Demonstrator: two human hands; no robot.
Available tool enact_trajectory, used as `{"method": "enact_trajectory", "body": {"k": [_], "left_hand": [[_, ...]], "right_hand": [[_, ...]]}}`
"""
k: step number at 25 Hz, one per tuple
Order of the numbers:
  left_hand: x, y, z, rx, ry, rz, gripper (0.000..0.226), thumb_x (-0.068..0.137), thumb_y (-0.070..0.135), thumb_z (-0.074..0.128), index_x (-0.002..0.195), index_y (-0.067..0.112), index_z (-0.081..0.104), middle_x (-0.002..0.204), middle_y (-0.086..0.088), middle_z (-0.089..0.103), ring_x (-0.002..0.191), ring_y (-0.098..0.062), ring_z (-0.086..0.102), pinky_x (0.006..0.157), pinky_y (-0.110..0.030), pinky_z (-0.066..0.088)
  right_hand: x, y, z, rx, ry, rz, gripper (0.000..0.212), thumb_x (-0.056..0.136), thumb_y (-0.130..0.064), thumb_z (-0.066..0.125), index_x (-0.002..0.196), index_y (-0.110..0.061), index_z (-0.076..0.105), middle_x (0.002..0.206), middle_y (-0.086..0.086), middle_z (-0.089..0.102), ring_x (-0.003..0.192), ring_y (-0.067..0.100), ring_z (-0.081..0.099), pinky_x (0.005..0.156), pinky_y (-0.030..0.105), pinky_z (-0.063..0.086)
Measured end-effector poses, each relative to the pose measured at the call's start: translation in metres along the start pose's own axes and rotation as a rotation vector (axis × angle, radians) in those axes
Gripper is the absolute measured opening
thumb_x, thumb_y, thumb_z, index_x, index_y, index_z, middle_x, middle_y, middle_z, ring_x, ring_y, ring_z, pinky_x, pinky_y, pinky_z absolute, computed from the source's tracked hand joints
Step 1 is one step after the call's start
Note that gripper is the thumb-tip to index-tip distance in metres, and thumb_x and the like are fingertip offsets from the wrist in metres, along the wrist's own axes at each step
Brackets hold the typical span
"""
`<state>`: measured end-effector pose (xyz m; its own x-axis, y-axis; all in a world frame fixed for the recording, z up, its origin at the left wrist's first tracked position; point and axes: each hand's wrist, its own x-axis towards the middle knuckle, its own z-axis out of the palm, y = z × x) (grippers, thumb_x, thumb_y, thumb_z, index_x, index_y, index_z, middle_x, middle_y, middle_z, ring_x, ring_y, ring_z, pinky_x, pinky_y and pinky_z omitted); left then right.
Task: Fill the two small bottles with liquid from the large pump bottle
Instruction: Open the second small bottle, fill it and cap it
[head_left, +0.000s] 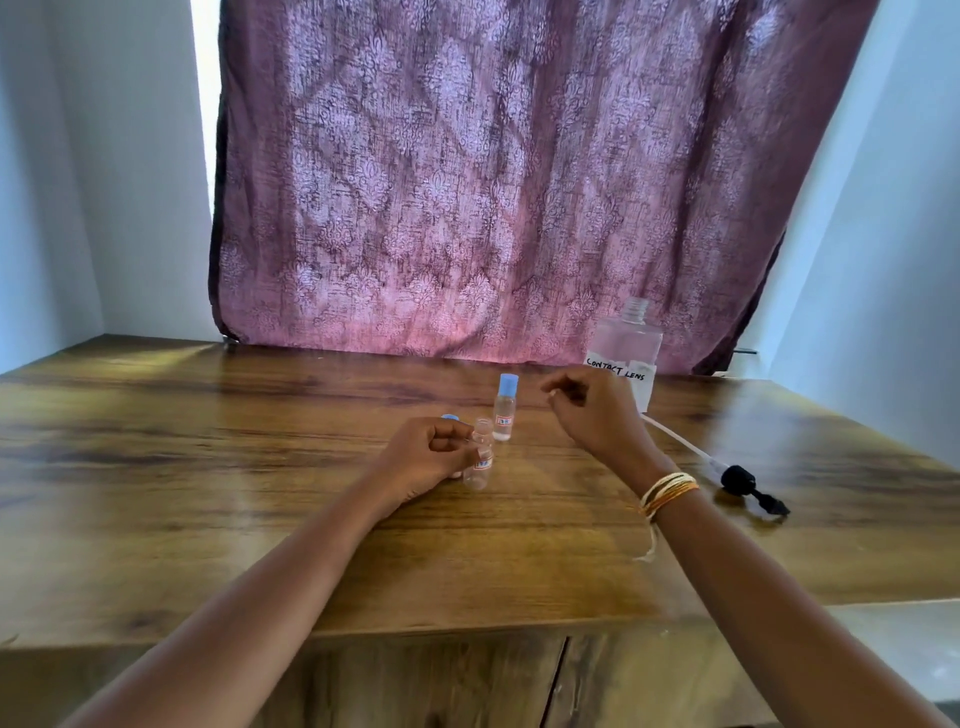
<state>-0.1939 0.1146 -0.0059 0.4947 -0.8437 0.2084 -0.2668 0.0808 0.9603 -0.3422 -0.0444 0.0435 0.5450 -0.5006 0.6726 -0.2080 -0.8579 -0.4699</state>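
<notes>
Holding the uncapped small bottle (480, 457) upright on the desk (208, 467), the left hand (428, 457) curls its fingers round the bottle's left side, open neck pointing up. Its blue cap (450, 417) peeks out just behind that hand. The second small bottle (505, 408) stands just beyond and slightly right, capped in blue, with clear liquid visible inside, so it looks already filled.

The right hand (592, 408) hovers above the desk, fingers loosely curled and thumb near the fingertips; I cannot tell whether it pinches anything small, and nothing shows in it. Directly behind it, toward the far right, stands the large bottle (626, 348), upright, its threaded neck open and a handwritten label facing forward. The right hand is plainly the nearer one to it, and partly hides its lower body.

The pump head (748, 488) lies on its side on the desk to the right, its white dip tube (675, 439) running back toward the large bottle's base.

My judgement: the next move is the right hand reaching back for the large bottle to pour into the held one. The capped bottle stands close to that path and could be knocked; the narrow neck makes spilling likely.
</notes>
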Motion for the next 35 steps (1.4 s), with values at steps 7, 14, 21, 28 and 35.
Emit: {"method": "enact_trajectory", "body": {"k": [7, 14, 21, 28, 35], "left_hand": [[0.001, 0.0, 0.012, 0.123, 0.008, 0.064, 0.018, 0.082, 0.022, 0.074, 0.1, 0.026, 0.071, 0.096, 0.001, 0.076, 0.09, -0.007, 0.07, 0.087, -0.032, 0.054], [0.0, -0.002, 0.014, 0.19, 0.008, 0.088, 0.02, 0.084, 0.029, 0.071, 0.103, 0.035, 0.07, 0.081, 0.02, 0.073, 0.08, 0.003, 0.069, 0.074, -0.016, 0.049], [0.004, -0.008, 0.012, 0.149, -0.037, 0.079, 0.022, 0.083, 0.029, 0.072, 0.105, 0.033, 0.071, 0.095, 0.01, 0.077, 0.092, -0.005, 0.071, 0.091, -0.027, 0.052], [0.004, -0.007, 0.012, 0.154, -0.04, 0.087, 0.016, 0.081, 0.031, 0.073, 0.094, 0.04, 0.069, 0.093, 0.01, 0.076, 0.093, -0.006, 0.07, 0.092, -0.029, 0.053], [0.004, -0.006, 0.012, 0.152, -0.023, 0.111, 0.027, 0.079, 0.031, 0.075, 0.105, 0.024, 0.073, 0.095, 0.008, 0.076, 0.093, -0.005, 0.07, 0.086, -0.022, 0.05]], "right_hand": [[0.002, 0.024, -0.034, 0.065, 0.207, 0.152, 0.005, 0.081, -0.014, 0.073, 0.086, -0.015, 0.073, 0.077, -0.002, 0.072, 0.073, 0.01, 0.069, 0.065, 0.017, 0.054], [0.031, 0.038, -0.049, 0.047, 0.43, 0.352, 0.078, 0.062, -0.033, 0.087, 0.122, -0.012, 0.042, 0.118, 0.007, 0.047, 0.102, 0.018, 0.048, 0.086, 0.027, 0.043], [0.052, 0.053, -0.049, 0.174, 0.258, 0.471, 0.078, 0.05, -0.045, 0.088, 0.114, -0.009, 0.062, 0.099, 0.003, 0.071, 0.082, 0.016, 0.068, 0.069, 0.033, 0.056], [0.037, 0.037, -0.044, 0.169, 0.193, 0.328, 0.064, 0.059, -0.032, 0.088, 0.109, -0.009, 0.057, 0.095, -0.001, 0.066, 0.079, 0.015, 0.066, 0.067, 0.031, 0.054], [0.001, 0.014, -0.013, 0.037, 0.181, -0.072, 0.07, 0.056, -0.03, 0.092, 0.114, -0.017, 0.054, 0.096, -0.014, 0.061, 0.076, 0.0, 0.057, 0.067, 0.004, 0.042]]}}
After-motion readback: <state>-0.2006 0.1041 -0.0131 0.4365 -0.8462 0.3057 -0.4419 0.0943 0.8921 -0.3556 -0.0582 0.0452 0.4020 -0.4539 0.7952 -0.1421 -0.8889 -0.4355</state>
